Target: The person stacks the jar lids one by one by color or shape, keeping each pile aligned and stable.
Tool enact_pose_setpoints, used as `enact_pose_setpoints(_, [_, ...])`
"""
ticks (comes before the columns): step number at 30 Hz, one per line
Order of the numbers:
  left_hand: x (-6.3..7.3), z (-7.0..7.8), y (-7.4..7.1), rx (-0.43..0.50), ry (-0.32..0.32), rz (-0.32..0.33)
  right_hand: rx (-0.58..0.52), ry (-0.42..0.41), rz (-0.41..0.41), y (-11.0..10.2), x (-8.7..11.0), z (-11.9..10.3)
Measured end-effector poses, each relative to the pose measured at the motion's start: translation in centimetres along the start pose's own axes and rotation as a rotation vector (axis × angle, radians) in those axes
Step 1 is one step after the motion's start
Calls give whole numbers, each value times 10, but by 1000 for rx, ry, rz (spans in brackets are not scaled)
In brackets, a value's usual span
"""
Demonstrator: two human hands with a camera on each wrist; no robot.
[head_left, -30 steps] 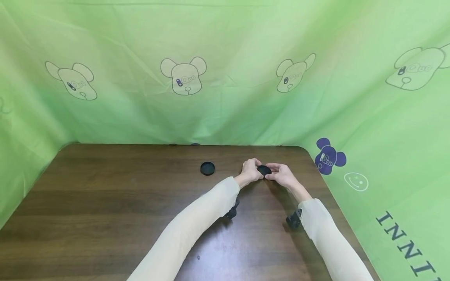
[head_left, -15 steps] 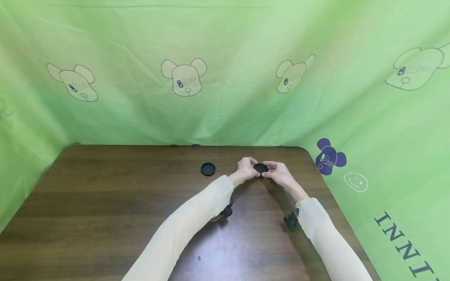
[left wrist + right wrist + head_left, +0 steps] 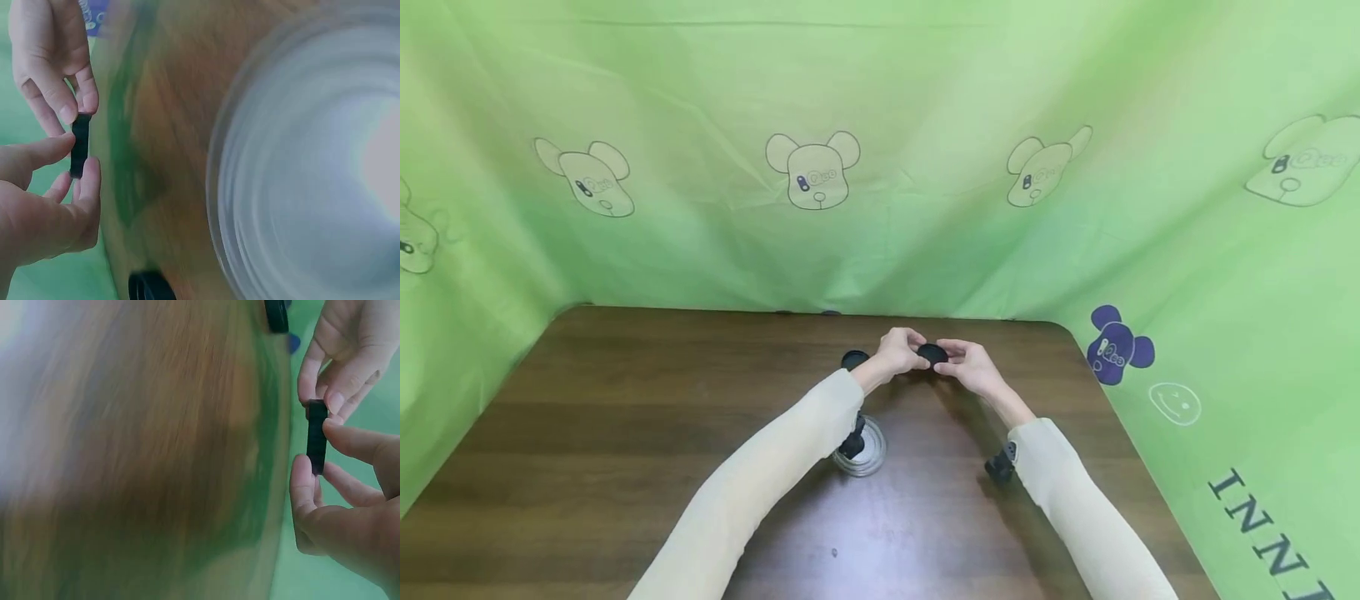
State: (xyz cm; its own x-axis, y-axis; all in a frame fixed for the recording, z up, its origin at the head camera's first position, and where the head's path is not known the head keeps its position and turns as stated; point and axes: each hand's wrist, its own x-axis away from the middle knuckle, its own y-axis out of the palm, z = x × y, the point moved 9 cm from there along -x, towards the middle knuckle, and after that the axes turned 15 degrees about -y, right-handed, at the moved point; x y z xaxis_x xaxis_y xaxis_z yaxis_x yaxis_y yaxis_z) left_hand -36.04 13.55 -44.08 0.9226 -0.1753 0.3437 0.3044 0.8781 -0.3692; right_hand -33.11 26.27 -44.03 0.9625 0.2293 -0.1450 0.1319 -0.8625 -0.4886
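Observation:
Both hands hold one black round lid between them over the far part of the table. My left hand pinches its left edge. The right hand pinches the opposite edge with thumb and fingers. Edge-on in the left wrist view, the lid shows as a thin dark band; the right wrist view shows the same lid with fingertips at both ends. Just left of the left hand, a second black round lid lies on the table, partly covered by the left arm.
A round clear glass container stands under the left forearm, partly hidden by it and the wrist camera; it looms large in the left wrist view. Green printed cloth rises behind and beside the brown wooden table.
Both hands have moved left together with the lid, toward the second lid, whose edge the left arm now covers. The glass container has come into sight from under the left forearm.

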Motion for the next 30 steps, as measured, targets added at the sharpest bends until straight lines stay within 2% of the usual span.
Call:
enact_pose_setpoints(7, [0,-10,-29,18,14,4,32,-47,11,21,-15,-14])
enact_pose_setpoints(15, [6,-20,-57,-16,16,48,12,-71,4,47,-27,-26])
enact_pose_setpoints(21, [10,-26,-72,-34,38,68,34,-98,0,60,-32,-35])
enact_pose_setpoints(30, [11,-45,-83,-19,8,82,83,-136,-67,76,-38,-35])
